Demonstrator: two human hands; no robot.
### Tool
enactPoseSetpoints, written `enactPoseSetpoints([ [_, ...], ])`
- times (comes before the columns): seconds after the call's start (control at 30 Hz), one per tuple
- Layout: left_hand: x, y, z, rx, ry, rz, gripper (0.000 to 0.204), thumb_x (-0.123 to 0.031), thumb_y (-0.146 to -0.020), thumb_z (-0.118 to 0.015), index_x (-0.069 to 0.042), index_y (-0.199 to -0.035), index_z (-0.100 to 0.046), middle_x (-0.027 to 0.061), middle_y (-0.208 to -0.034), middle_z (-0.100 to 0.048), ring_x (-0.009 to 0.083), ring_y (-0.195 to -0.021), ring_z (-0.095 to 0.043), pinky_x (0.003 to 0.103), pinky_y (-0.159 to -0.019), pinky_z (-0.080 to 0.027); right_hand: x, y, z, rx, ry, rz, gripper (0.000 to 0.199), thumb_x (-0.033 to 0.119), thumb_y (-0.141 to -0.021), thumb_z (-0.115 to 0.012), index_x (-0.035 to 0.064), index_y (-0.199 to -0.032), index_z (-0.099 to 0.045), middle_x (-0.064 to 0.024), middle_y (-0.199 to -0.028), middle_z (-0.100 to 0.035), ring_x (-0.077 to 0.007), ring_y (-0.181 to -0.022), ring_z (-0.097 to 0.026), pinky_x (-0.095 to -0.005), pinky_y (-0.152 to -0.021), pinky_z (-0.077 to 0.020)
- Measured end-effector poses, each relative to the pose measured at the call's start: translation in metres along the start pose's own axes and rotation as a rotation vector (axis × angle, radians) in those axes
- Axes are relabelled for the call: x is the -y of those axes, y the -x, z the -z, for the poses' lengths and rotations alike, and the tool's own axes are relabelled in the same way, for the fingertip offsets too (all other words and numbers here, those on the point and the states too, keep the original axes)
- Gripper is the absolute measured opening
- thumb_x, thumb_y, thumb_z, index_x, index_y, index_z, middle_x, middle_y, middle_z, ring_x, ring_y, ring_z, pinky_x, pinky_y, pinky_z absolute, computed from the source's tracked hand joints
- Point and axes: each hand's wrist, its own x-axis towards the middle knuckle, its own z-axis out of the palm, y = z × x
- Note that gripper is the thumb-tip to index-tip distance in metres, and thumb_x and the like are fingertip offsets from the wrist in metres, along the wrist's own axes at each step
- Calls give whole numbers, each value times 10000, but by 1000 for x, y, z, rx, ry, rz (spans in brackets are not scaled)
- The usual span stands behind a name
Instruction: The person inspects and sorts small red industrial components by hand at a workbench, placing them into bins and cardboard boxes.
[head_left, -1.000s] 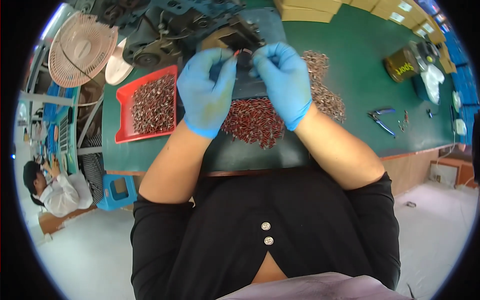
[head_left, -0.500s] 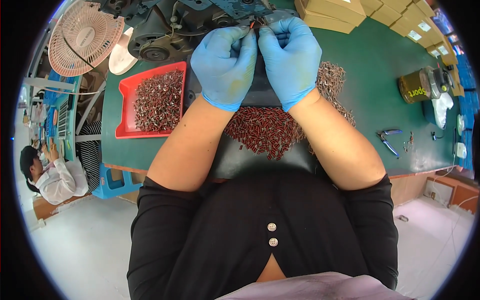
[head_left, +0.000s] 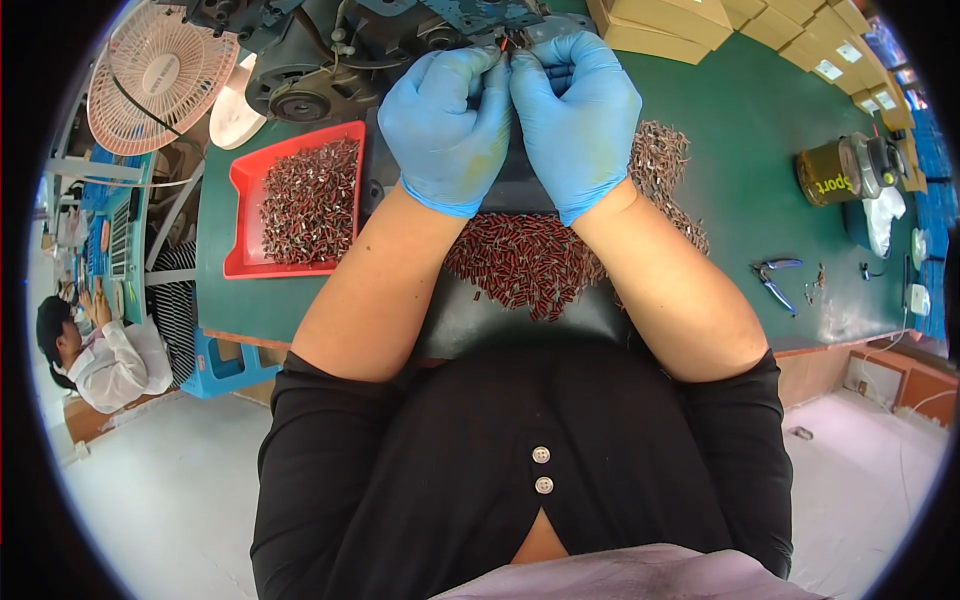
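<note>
Hands met at 12 o'clock: we pinched a small red part with left hand and right hand, fingers closed, above the red parts pile on the worktop.

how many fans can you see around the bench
1. A pink-grilled fan stands at the far left end of the green bench, left of the machine that the left hand and right hand work at. Others may be hidden out of frame.
</note>
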Motion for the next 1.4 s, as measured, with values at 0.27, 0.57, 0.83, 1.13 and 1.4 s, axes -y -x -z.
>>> enactPoseSetpoints([
  [0.27, 2, 1, -1, -6, -25, -25, 128, -33, -707, -742, -69, -768, -636, 62, -617, -585, 203, -493, -556, 303, -458, -428, -2, 0, 0, 32, 5, 9, 108, 82, -821, -676, -12, -818, -623, -36, -665, -632, -51, -586, -548, -226, -558, -476],
  [0.57, 4, 3, -2, -10, -35, -20, 119, -48, -711, -739, -75, -769, -639, 65, -628, -593, 211, -496, -561, 308, -463, -437, -5, 0, 2, 61, -10, -24, 105, 79, -831, -668, -14, -816, -624, -35, -674, -635, -54, -597, -560, -223, -562, -479],
  [0.83, -9, -4, 13, -4, -13, 54, 87, -63, -723, -717, -74, -773, -647, 82, -674, -617, 242, -562, -589, 335, -517, -466, 27, 12, 52, 523, -447, -423, 128, 71, -842, -656, 12, -940, -599, -6, -847, -619, -63, -747, -564, -226, -666, -472],
  [1.13, 5, 31, 112, 72, -66, 343, 88, 3, -755, -703, -31, -816, -650, 85, -666, -577, 171, -540, -524, 290, -534, -434, 140, 70, 138, 1510, -700, 562, 341, 263, -875, -542, 7, -1098, -582, -134, -1153, -570, -302, -1074, -543, -413, -893, -432],
  [1.4, 20, 86, 154, 1, -122, 396, 33, 10, -818, -650, -4, -827, -622, -16, -687, -523, 62, -608, -431, 222, -561, -376, 185, 74, 131, 1145, 192, 1081, 377, 217, -733, -570, 5, -1043, -597, -113, -1029, -576, -274, -972, -555, -420, -918, -435],
])
